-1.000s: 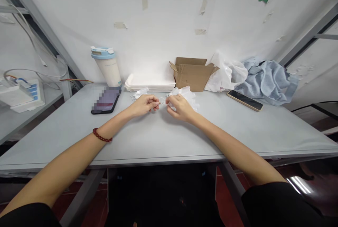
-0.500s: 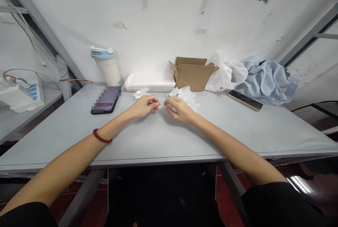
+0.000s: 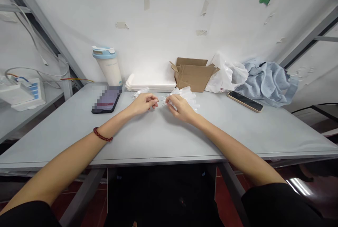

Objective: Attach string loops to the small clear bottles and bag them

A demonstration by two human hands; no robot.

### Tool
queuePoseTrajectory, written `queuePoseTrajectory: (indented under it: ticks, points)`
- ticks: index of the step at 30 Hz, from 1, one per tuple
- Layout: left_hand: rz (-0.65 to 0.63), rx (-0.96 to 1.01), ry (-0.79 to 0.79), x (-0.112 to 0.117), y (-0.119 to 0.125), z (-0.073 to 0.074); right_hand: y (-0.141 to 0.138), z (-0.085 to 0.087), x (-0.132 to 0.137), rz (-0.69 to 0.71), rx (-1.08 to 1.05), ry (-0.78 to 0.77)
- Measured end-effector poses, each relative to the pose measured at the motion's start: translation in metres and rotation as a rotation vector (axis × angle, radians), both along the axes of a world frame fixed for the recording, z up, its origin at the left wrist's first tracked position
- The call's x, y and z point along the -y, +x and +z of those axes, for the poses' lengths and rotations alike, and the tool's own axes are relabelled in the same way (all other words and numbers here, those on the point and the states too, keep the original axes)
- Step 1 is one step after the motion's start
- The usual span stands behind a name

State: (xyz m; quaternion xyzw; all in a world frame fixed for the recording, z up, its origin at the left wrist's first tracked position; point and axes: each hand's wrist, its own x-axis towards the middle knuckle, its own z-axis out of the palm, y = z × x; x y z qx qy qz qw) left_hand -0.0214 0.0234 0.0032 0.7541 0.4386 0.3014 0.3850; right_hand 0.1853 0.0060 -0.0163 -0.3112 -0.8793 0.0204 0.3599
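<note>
My left hand is closed in a pinch, thumb against the fingers, over the middle of the grey table. Facing it across a small gap, my right hand is also pinched. A thin, pale wire-like loop shows between the fingertips; its exact kind is too small to tell. Just behind my right hand lies a pile of translucent white pieces, partly hidden by the fingers. A smaller bunch of similar pieces lies behind my left hand.
Along the wall stand a tumbler, a stack of white trays, an opened cardboard box, a white plastic bag and a light blue cloth. One phone lies left, another phone right.
My hands have drawn slightly apart, and the thin loop between the fingertips shows a little higher. The whole view has shifted slightly.
</note>
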Motion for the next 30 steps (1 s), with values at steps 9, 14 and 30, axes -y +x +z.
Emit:
queuePoseTrajectory:
  ticks: [9, 14, 30]
  points:
    - [-0.059, -0.002, -0.021, 0.0042, 0.0022, 0.0006, 0.0010, -0.0005, -0.0010, 0.050, -0.013, 0.003]
    - [-0.063, 0.009, -0.027, 0.0031, 0.0021, -0.0003, 0.0012, -0.0003, -0.0005, 0.064, -0.017, -0.009]
    - [-0.097, -0.033, 0.101, 0.0060, 0.0049, -0.0078, 0.0022, -0.0058, -0.0021, 0.089, 0.084, -0.038]
